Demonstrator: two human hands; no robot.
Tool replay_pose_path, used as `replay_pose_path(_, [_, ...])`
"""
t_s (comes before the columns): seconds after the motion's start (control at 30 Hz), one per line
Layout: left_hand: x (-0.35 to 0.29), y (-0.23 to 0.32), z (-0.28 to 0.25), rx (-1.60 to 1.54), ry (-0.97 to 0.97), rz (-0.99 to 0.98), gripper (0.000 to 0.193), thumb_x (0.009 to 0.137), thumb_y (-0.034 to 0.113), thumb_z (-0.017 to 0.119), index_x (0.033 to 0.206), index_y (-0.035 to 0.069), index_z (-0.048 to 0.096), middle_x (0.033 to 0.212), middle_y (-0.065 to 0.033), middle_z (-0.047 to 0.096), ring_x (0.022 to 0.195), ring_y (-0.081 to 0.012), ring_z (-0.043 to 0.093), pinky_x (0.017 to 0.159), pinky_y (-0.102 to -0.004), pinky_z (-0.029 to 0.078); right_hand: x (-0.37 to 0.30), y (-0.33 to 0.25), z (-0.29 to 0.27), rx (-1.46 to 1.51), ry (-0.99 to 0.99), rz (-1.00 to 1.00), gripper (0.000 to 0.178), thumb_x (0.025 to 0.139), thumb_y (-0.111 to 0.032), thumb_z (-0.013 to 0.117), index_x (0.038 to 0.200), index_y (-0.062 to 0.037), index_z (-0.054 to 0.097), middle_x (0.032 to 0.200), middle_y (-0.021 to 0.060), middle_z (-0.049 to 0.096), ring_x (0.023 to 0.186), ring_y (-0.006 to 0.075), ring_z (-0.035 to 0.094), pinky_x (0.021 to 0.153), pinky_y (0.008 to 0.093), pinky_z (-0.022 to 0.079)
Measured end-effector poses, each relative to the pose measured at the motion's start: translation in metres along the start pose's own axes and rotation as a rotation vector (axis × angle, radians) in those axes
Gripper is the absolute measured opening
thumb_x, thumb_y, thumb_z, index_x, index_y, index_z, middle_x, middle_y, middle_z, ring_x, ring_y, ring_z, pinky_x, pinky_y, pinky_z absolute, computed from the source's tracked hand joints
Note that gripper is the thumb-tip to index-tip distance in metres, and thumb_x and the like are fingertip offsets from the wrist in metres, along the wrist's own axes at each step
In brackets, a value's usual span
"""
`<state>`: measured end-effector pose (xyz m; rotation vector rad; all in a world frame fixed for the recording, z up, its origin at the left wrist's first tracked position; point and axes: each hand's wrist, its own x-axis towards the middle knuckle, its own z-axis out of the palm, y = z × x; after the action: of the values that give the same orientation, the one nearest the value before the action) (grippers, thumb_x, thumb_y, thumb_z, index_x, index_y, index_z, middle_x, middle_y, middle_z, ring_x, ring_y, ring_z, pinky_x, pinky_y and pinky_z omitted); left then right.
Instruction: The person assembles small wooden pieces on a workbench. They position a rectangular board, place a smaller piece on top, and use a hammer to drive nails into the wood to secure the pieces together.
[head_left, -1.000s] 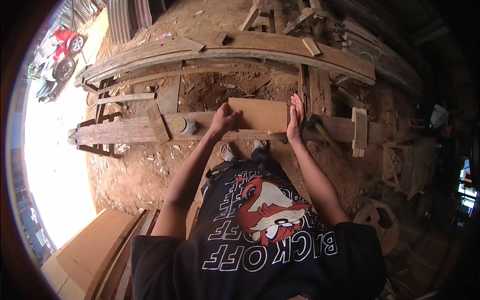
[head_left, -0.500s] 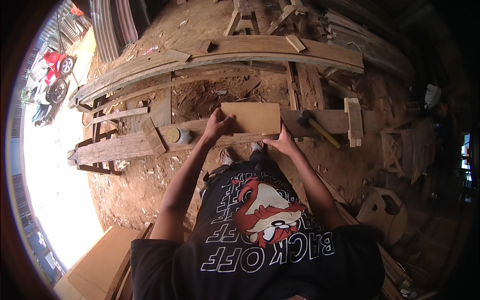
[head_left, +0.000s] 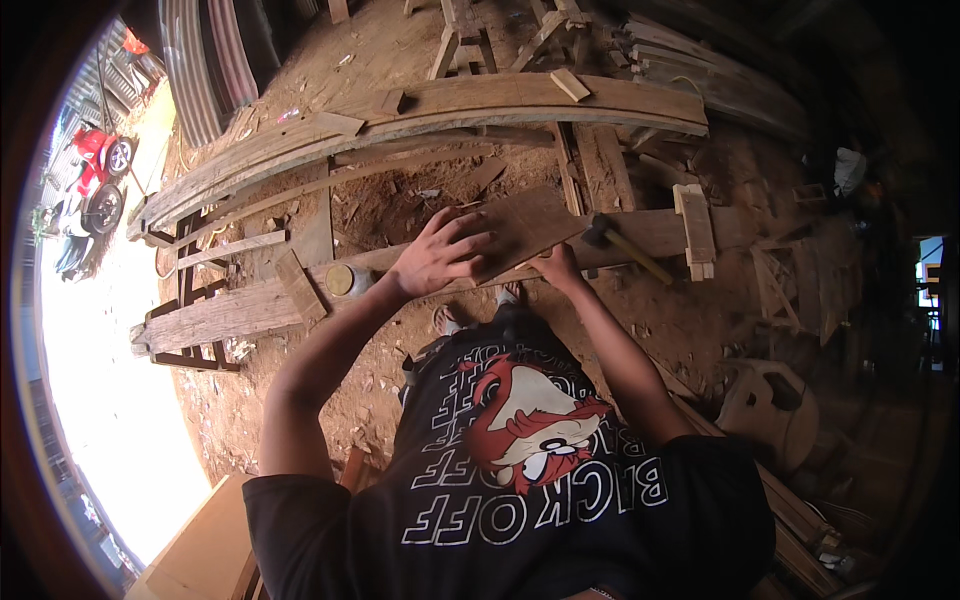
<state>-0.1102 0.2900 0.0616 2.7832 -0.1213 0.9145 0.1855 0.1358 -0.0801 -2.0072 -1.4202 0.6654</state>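
A flat rectangular wooden board [head_left: 535,225] is tilted above the long plank bench, its darker face showing. My right hand [head_left: 560,268] grips its near edge by the right end, thumb and fingers closed on it. At the board's left end is my left hand [head_left: 440,252], its fingers spread and stretched over that end; whether they press on the wood I cannot tell. To the right, a hammer [head_left: 638,258] with a dark head and yellowish handle lies across the bench. Left of my left hand stands a jar [head_left: 345,281] with a yellowish top.
The long bench plank [head_left: 225,312] runs left to right before me. Wood offcuts [head_left: 302,284] and a short stack of strips [head_left: 695,232] lie across it. Beyond is a second long beam [head_left: 450,103] on trestles. Wood scraps litter the dirt floor [head_left: 290,400].
The board has tipped from its pale face to a darker one and slanted. My left hand's fingers have spread over its end; my right hand still holds the near edge.
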Motion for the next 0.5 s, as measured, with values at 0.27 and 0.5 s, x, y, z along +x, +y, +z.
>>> replay_pose_path(0.27, [-0.042,-0.023,0.022,0.096,-0.429,0.135,0.035,0.093,0.025,0.066,0.126,0.027,0.054,0.167,-0.0017,0.043,0.159,-0.0315,0.035,0.127,-0.0633,0.031,0.003,0.049,0.040,0.155,0.038,-0.188,0.039,0.099,-0.017,0.072,0.135,-0.0041,0.066,0.129,0.0189,0.072,0.125,0.0373,0.067,0.100,0.0445,0.055])
replay_pose_path(0.5, [-0.037,-0.037,0.034,0.039,-0.331,0.059,0.072,0.096,0.026,0.059,0.166,0.033,0.040,0.174,-0.0053,0.035,0.162,-0.0329,0.030,0.130,-0.0588,0.029,-0.008,0.020,0.019,-0.075,0.145,-0.292,0.033,0.091,-0.013,0.079,0.122,-0.0044,0.071,0.117,0.0205,0.076,0.113,0.0425,0.071,0.091,0.0482,0.059])
